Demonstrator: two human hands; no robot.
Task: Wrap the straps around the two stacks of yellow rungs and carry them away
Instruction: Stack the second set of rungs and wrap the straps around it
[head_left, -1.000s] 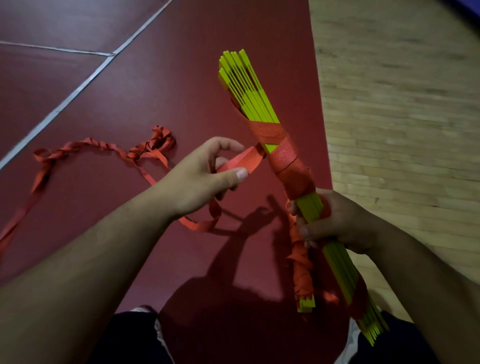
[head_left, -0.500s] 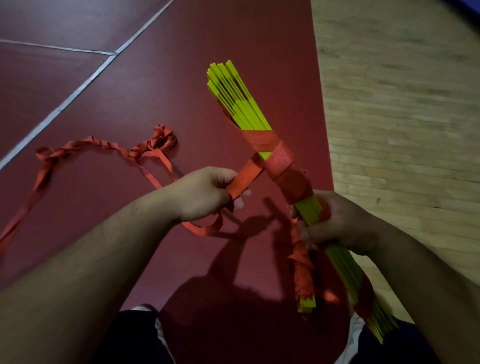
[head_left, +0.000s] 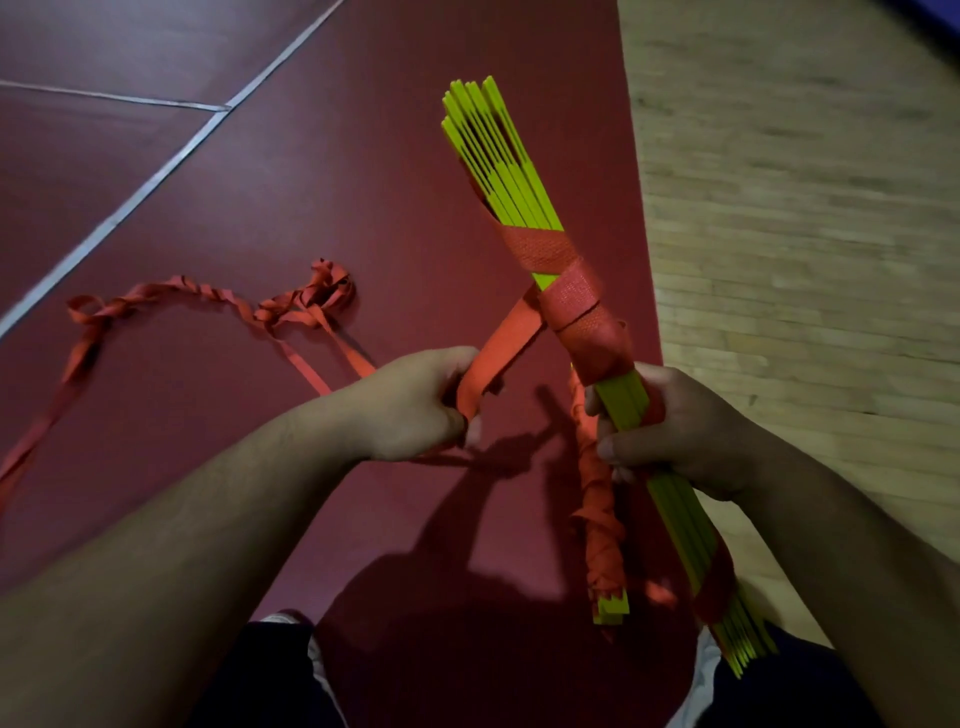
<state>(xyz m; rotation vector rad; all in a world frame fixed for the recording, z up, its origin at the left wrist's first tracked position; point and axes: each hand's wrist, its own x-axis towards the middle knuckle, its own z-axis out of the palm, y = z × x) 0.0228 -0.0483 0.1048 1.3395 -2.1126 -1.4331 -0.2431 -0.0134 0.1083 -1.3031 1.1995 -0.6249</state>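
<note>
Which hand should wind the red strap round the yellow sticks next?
Left. The left hand grips the strap, whose free length runs taut up to the bundle of yellow rungs. The right hand is busy gripping the bundle itself.

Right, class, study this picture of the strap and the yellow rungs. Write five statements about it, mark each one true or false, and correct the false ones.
1. The left hand grips a red strap that runs up to the stack of yellow rungs. True.
2. The right hand is open and holds nothing. False: it grips the stack just below the wrapped turns.
3. More of the strap lies loose and twisted on the red floor. True.
4. The stack lies flat on the floor. False: the right hand holds it up at a tilt.
5. No strap is wound on the stack yet. False: several turns are wrapped round it.
</note>
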